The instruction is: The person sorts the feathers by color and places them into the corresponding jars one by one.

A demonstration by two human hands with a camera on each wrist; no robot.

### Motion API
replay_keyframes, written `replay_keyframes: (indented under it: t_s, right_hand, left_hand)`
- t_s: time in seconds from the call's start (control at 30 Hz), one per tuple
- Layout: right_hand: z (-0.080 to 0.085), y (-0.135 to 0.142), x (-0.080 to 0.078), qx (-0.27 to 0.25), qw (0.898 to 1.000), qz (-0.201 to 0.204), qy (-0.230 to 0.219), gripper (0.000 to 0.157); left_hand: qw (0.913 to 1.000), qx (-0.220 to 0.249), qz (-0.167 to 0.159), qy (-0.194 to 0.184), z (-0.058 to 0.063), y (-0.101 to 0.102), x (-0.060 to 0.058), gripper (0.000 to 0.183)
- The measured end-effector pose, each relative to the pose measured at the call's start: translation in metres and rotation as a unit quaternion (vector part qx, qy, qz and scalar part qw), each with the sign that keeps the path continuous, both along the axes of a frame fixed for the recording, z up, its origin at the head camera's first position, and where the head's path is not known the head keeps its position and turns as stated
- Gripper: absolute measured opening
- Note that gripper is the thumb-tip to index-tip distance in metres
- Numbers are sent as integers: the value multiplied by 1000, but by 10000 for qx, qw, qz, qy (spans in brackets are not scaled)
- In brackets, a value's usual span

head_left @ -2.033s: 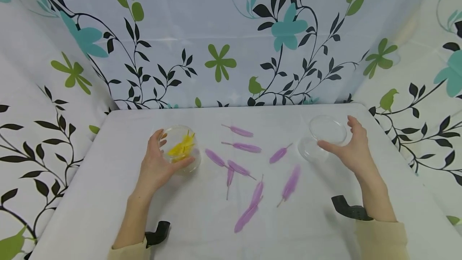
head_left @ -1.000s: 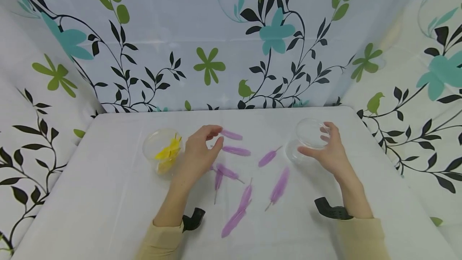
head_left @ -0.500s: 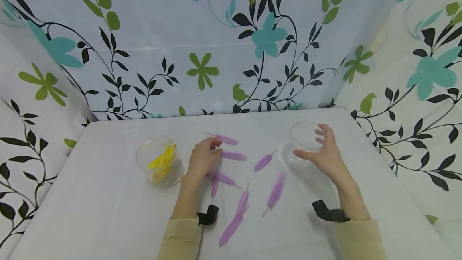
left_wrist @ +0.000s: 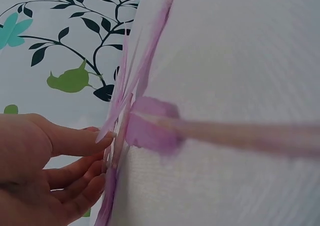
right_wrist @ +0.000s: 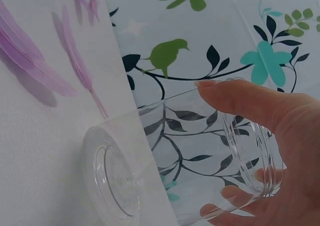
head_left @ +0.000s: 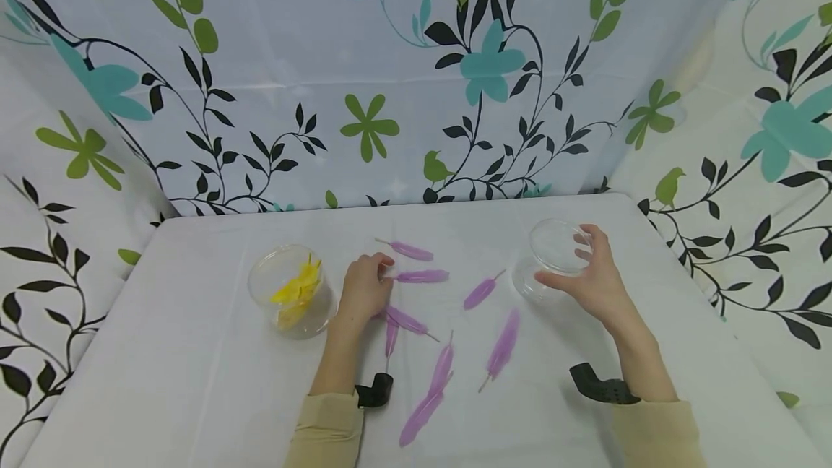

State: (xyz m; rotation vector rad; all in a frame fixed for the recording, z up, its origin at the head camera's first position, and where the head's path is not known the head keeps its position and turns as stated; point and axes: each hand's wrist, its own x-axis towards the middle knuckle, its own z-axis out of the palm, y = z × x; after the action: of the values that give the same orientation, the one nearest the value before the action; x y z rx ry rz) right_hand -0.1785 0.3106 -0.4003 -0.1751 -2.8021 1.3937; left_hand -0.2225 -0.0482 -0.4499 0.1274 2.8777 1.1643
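In the head view my left hand (head_left: 367, 286) is at the stem end of a purple feather (head_left: 422, 276) left of the table's middle, thumb and fingertips pinching at the quill. The left wrist view shows the thumb (left_wrist: 82, 140) right at a feather stem, with other feathers overlapping there. My right hand (head_left: 594, 276) grips a clear, empty jar (head_left: 560, 245) near its open rim, thumb on one side and fingers on the other. The jar stands upright on the table. Left of my left hand stands a second clear jar (head_left: 265, 284) with yellow feathers (head_left: 299, 287) inside.
Several more purple feathers lie about the white table (head_left: 195, 352): one feather (head_left: 412, 251) farther back, another feather (head_left: 481, 293) toward the right jar, and an overlapping pair (head_left: 429, 403) nearer the front. A leaf-patterned curtain (head_left: 292, 56) surrounds the back and sides.
My left hand has left the jar of yellow feathers and moved right to a purple feather's stem. My right hand has closed in around the clear jar, which stays in place.
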Motion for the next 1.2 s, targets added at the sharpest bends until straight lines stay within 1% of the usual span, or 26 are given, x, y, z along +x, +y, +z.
replay_keyframes:
  t_s: [0.2, 0.4, 0.6, 0.7, 0.8, 0.93, 1.07, 1.2]
  right_hand:
    - [1, 1, -2, 2, 10000, 6, -17, 119]
    - [1, 1, -4, -18, 10000, 39, -55, 120]
    - [2, 1, -5, 7, 10000, 53, -64, 120]
    - [3, 1, -6, -6, 10000, 75, -55, 119]
    - [4, 1, -6, -15, 10000, 86, -46, 119]
    - [5, 2, -7, -20, 9999, 116, -63, 119]
    - [6, 2, -8, -14, 9998, 166, -88, 118]
    - [7, 2, -8, -46, 9997, 205, -92, 118]
  left_hand:
    - [9998, -122, -122, 44, 1, 1, 0, 25]
    - [9997, -88, -28, -233, 3, 4, 2, 17]
    - [9994, -105, -52, -317, 5, 6, 1, 13]
    - [9994, -11, -41, -342, 9, 7, 1, 13]
    - [9992, 212, -89, -326, 15, 8, 1, 12]
    - [9984, 429, -246, -279, 22, 13, 2, 11]
    - [9975, 544, -378, -238, 30, 18, 4, 11]
    - [9961, 703, -502, -196, 39, 23, 8, 15]
